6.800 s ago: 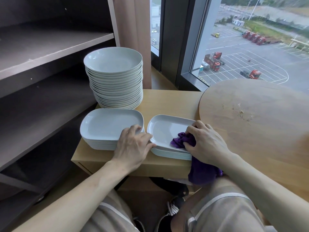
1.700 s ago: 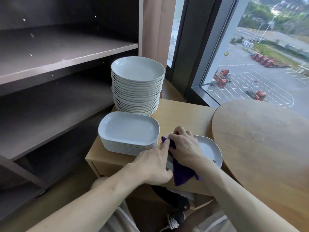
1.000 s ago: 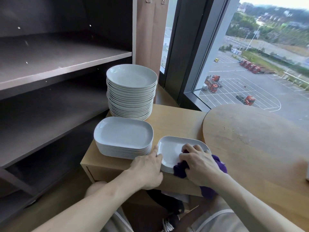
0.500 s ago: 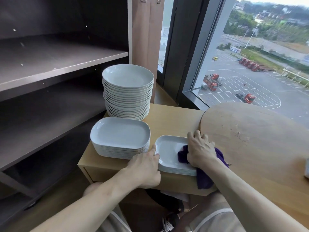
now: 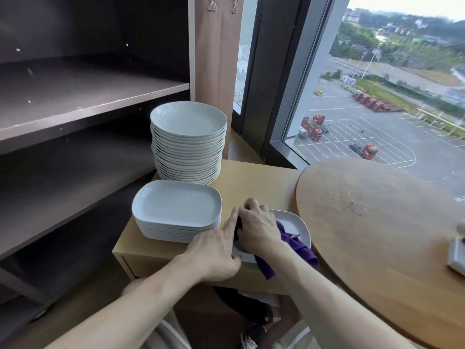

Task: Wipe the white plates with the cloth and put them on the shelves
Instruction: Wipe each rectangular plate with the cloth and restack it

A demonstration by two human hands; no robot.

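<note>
The white rectangular plate [image 5: 293,222], gripped by the left hand [image 5: 214,248], is wiped with the purple cloth [image 5: 294,244] clutched in the right hand [image 5: 259,227]; shelving is likely called for next.

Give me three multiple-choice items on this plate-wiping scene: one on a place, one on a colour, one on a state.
1. Where does the tall stack of round plates stand?
A. on the upper shelf
B. on the low wooden cabinet, behind the stack of rectangular plates
C. on the round table

2. What colour is the cloth?
A. purple
B. yellow
C. white

3. What is the right hand doing?
A. hanging idle
B. pressing the cloth onto a plate
C. lifting a plate to a shelf

Key: 1 B, the round stack sits at the cabinet's far end, past the rectangular one; 2 A, purple folds show under the hand; 3 B, its fingers bunch the cloth on the plate lying on the cabinet.
</note>
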